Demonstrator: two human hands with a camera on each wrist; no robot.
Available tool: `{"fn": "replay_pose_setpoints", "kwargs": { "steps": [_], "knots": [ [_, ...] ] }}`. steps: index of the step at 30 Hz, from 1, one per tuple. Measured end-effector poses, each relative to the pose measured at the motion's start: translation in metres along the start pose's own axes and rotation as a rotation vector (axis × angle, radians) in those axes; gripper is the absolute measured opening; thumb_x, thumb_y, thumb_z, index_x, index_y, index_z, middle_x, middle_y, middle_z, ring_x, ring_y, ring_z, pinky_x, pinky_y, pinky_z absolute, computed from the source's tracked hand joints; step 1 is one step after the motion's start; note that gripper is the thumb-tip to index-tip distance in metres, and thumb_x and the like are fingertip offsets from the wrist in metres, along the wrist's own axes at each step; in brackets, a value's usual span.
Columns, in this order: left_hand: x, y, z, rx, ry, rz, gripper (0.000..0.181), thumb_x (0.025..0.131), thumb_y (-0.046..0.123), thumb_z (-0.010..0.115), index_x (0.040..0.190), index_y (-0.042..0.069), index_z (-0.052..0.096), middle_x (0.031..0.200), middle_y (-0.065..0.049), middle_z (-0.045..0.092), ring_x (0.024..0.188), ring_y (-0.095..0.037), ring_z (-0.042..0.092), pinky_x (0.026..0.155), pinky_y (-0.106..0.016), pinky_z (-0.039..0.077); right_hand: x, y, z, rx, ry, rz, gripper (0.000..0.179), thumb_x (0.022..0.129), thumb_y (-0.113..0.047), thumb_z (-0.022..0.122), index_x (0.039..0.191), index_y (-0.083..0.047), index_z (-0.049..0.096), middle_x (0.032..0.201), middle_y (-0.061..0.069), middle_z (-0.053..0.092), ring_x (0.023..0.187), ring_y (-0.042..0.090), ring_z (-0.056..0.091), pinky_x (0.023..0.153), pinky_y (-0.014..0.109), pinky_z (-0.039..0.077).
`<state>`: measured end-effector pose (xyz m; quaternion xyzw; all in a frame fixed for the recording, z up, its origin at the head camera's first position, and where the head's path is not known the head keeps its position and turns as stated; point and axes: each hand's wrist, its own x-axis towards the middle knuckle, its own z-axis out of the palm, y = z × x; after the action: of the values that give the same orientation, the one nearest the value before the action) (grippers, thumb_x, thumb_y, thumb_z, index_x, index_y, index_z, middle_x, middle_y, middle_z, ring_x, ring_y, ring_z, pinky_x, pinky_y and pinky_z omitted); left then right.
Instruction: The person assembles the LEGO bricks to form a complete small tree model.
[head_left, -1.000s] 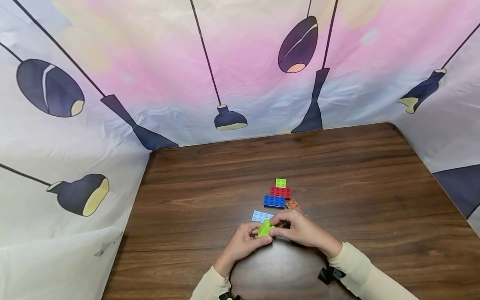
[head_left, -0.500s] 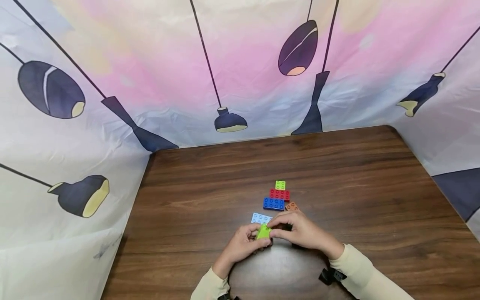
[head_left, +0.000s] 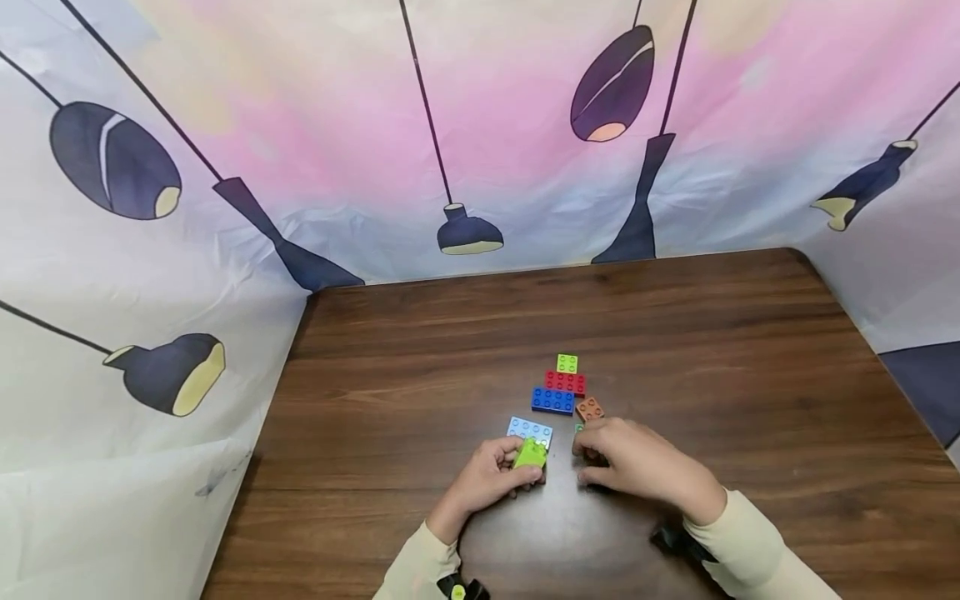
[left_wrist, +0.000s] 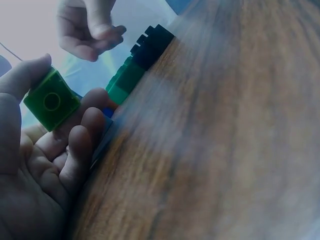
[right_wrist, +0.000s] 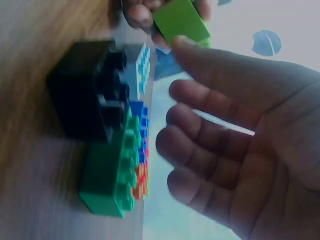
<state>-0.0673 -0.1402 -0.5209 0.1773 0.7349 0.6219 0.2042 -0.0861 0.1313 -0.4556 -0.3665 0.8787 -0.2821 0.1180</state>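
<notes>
My left hand (head_left: 480,483) pinches a lime-green building brick (head_left: 530,455) between thumb and fingers, just in front of the light-blue brick (head_left: 531,427). In the left wrist view the brick's hollow underside (left_wrist: 51,101) shows. To the right, my right hand (head_left: 648,467) hovers with loosely bent fingers and nothing in them. The right wrist view puts a black brick (right_wrist: 80,92) and a green brick (right_wrist: 102,182) close beside those fingers, studs facing up from the table. From the head, the right hand hides the black brick and most of the green one.
Farther back on the wooden table (head_left: 420,350) lie an orange brick (head_left: 590,409), a blue brick (head_left: 552,401), a red brick (head_left: 565,382) and a small lime brick (head_left: 567,363). A printed cloth (head_left: 337,150) stands behind the table and along its sides.
My right hand has let go of the lime-green brick and moved right, over the green and black bricks. The left hand keeps its hold, nearly in place. The head view has shifted slightly.
</notes>
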Motion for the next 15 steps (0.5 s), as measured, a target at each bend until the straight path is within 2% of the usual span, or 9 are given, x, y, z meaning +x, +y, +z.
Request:
{"fn": "replay_pose_setpoints", "kwargs": {
  "steps": [4, 8, 12, 15],
  "knots": [
    [0.001, 0.001, -0.001, 0.022, -0.020, 0.014, 0.019, 0.099, 0.010, 0.074, 0.094, -0.004, 0.063, 0.065, 0.009, 0.057, 0.053, -0.002, 0.049, 0.049, -0.016, 0.041, 0.002, -0.006, 0.005, -0.101, -0.015, 0.013, 0.019, 0.087, -0.019, 0.088, 0.090, -0.016, 0.069, 0.086, -0.007, 0.059, 0.068, 0.003, 0.046, 0.059, 0.025, 0.044],
    [0.001, 0.002, -0.002, 0.008, -0.023, 0.033, 0.017, 0.099, 0.009, 0.073, 0.096, -0.005, 0.064, 0.067, 0.006, 0.059, 0.054, -0.001, 0.049, 0.050, -0.016, 0.039, 0.004, -0.009, 0.005, -0.126, -0.024, 0.015, 0.023, 0.085, -0.014, 0.089, 0.088, -0.015, 0.066, 0.085, -0.007, 0.058, 0.068, 0.005, 0.045, 0.058, 0.027, 0.043],
    [0.002, 0.003, -0.002, -0.004, -0.030, 0.047, 0.015, 0.100, 0.008, 0.072, 0.097, -0.005, 0.065, 0.067, -0.011, 0.063, 0.055, -0.003, 0.051, 0.051, -0.017, 0.041, 0.003, -0.010, 0.006, -0.111, -0.030, 0.011, 0.024, 0.085, -0.014, 0.089, 0.086, -0.016, 0.065, 0.084, -0.008, 0.058, 0.068, 0.003, 0.045, 0.058, 0.026, 0.043],
    [0.003, 0.003, -0.002, -0.009, -0.038, 0.048, 0.016, 0.101, 0.009, 0.072, 0.098, -0.006, 0.065, 0.075, -0.025, 0.068, 0.057, -0.003, 0.052, 0.052, -0.017, 0.044, 0.001, -0.012, 0.004, -0.106, -0.038, 0.014, 0.025, 0.084, -0.016, 0.091, 0.087, -0.017, 0.066, 0.085, -0.009, 0.060, 0.069, 0.002, 0.047, 0.059, 0.026, 0.046]
  ]
}}
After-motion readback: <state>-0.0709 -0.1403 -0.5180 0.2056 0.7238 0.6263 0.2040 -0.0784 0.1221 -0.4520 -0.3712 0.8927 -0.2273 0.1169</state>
